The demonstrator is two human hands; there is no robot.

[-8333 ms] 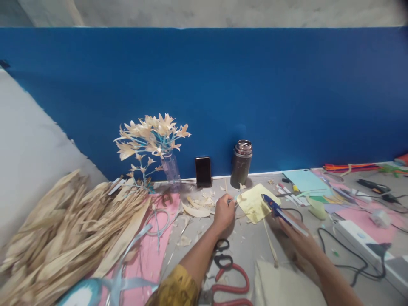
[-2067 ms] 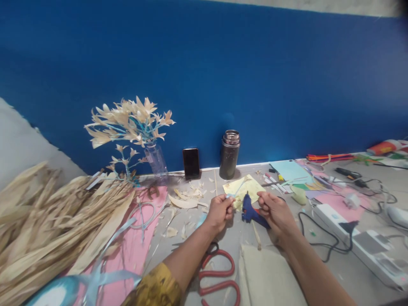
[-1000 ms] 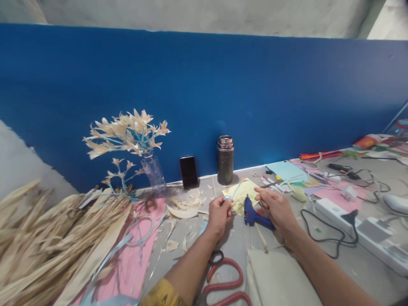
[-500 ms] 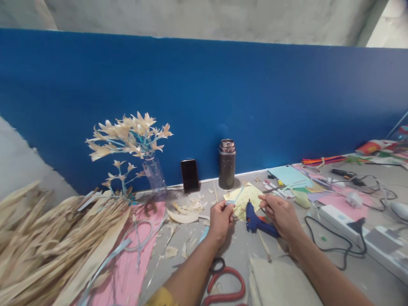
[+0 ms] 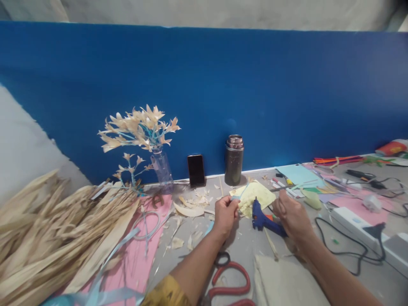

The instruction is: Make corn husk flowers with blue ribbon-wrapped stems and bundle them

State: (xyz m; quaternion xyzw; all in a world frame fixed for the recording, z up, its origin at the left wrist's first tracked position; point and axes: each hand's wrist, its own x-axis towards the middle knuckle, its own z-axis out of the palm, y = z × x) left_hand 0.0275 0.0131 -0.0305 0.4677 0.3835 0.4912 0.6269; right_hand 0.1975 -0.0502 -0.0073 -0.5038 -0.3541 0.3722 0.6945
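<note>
A: What fills the most room?

B: A blue wall [image 5: 204, 89], straight across the upper half of the frame. Under it, a grey table [image 5: 242, 248] reaches to the bottom edge.

A: And on that?

B: Lower left, a heap of dry husks [image 5: 63, 229]. Left of centre, pale flowers [image 5: 137, 127] on light-blue stems, leaning out of a clear vase [image 5: 162, 170]. Bottom centre-right, a pale sheet [image 5: 290, 280], with red-handled scissors [image 5: 229, 291] just to its left, cut by the lower edge.

A: Hands?

B: The right hand [image 5: 293, 214] is right of centre, fingers curled together. I can't tell whether anything is pinched in them.

A: Go smaller.

B: A dark flask [image 5: 233, 163] stands upright near centre, against the wall. In front of it, to the right, lies crumpled yellow paper [image 5: 263, 193]. The left hand [image 5: 225, 216] is beside the paper's left edge, thumb and fingers drawn narrow.

A: Holding what?

B: I'll get there. The blue glue gun [image 5: 259, 216] sits between the hands, nozzle toward the paper, its handle reaching the right hand; whether they touch is unclear. The phone [image 5: 196, 171] leans upright left of the flask. Last, a thin light-blue strip [image 5: 236, 197], pinched in the left hand, its tip over the paper.
</note>
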